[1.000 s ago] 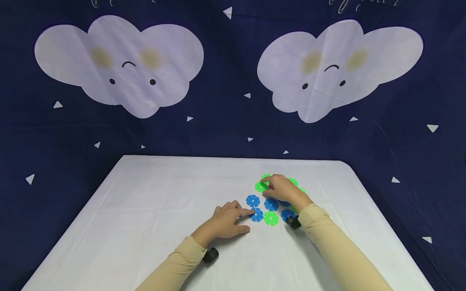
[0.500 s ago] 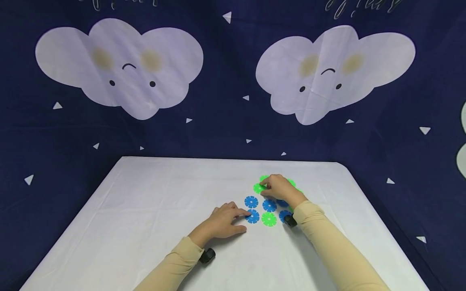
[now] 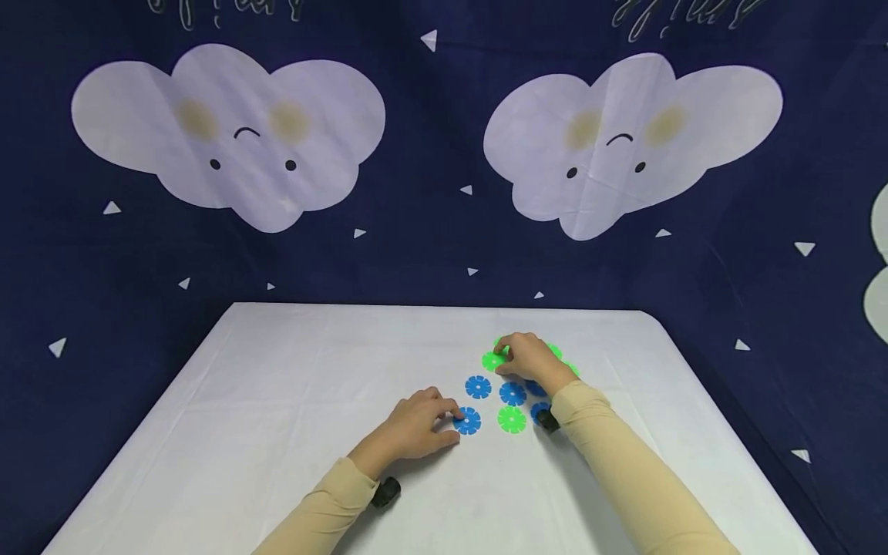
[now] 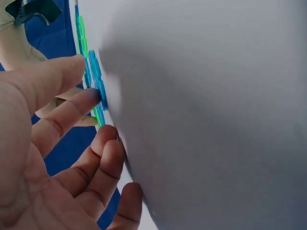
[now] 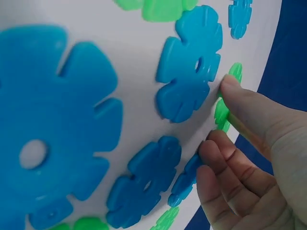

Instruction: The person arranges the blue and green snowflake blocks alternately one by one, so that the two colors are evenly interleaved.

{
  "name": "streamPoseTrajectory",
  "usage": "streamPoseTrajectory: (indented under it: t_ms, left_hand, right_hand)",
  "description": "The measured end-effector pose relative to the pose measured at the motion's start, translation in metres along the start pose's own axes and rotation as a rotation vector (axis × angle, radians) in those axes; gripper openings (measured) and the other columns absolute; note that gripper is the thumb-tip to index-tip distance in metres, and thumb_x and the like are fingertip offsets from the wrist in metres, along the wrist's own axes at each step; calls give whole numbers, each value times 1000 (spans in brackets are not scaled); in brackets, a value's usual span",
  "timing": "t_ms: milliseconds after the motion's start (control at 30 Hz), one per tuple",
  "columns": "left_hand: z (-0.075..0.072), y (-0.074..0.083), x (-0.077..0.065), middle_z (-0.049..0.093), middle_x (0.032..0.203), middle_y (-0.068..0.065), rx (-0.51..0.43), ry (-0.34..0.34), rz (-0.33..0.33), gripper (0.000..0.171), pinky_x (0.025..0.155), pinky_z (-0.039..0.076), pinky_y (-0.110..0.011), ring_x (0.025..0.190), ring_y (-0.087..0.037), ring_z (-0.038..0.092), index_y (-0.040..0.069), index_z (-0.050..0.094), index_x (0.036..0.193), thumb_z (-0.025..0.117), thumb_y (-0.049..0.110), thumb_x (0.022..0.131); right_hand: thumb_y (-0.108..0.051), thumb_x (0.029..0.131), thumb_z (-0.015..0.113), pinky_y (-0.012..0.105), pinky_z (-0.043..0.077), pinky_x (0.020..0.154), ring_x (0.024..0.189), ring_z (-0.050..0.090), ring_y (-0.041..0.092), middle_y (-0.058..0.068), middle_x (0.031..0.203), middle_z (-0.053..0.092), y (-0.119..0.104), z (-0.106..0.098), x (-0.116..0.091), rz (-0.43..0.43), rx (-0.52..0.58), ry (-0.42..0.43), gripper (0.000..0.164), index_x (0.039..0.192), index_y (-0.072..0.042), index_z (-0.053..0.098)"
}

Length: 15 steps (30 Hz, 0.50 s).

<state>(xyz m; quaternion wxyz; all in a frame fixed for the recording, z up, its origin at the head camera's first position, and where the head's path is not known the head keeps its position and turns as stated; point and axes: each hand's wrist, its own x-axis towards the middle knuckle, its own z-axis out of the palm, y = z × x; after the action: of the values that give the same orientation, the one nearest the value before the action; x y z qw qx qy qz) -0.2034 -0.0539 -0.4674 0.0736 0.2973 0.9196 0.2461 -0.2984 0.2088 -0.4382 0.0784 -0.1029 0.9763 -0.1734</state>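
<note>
In the head view my left hand (image 3: 419,422) touches a blue notched disc (image 3: 468,421) with its index fingertip; the thumb lies apart, near the tabletop. The left wrist view shows that index finger (image 4: 72,112) on the edge of the blue disc (image 4: 100,88), the other fingers loosely bent. Farther back, my right hand (image 3: 530,358) is over the group, index finger and thumb at a green notched disc (image 3: 493,361). From the right wrist, the thumb (image 5: 249,108) reaches beside green discs (image 5: 222,115), spread from the lower fingers. The right hand partly hides several discs.
Another blue disc (image 3: 478,387) lies behind the touched one. A green disc (image 3: 512,419) and a blue disc (image 3: 512,394) lie to its right, and more sit under the right forearm. The white table (image 3: 312,370) ends at a dark blue cloud-printed cloth (image 3: 416,254).
My left hand has slid the blue disc left and slightly towards me, widening its gap from the green disc beside it. The right hand stays almost in place; the head view has shifted slightly.
</note>
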Motion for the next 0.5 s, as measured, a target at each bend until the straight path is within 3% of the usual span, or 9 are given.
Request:
streamPoseTrajectory:
  t_ms: [167, 333, 500]
  left_hand:
    - [0, -4, 4, 63, 104, 0, -38, 22, -23, 25, 80, 46, -39, 99, -17, 57, 19, 73, 111, 84, 31, 92]
    - [2, -7, 11, 62, 103, -1, -70, 22, -42, 37, 80, 45, -40, 97, -17, 56, 18, 74, 121, 87, 31, 90]
    - [3, -10, 16, 62, 102, 0, -75, 20, -43, 42, 78, 42, -39, 94, -16, 55, 22, 76, 127, 88, 30, 88]
  right_hand:
    - [-22, 89, 90, 46, 59, 96, 94, 68, 22, 8, 103, 76, -5, -1, 5, 50, -2, -32, 41, 125, -10, 76]
    - [-21, 88, 91, 49, 57, 102, 97, 66, 24, 7, 104, 75, -10, -3, 9, 99, -8, -61, 39, 123, -11, 75]
    - [-22, 88, 91, 54, 54, 111, 115, 66, 31, 13, 124, 74, -11, -4, 12, 118, -21, -64, 41, 124, -12, 75]
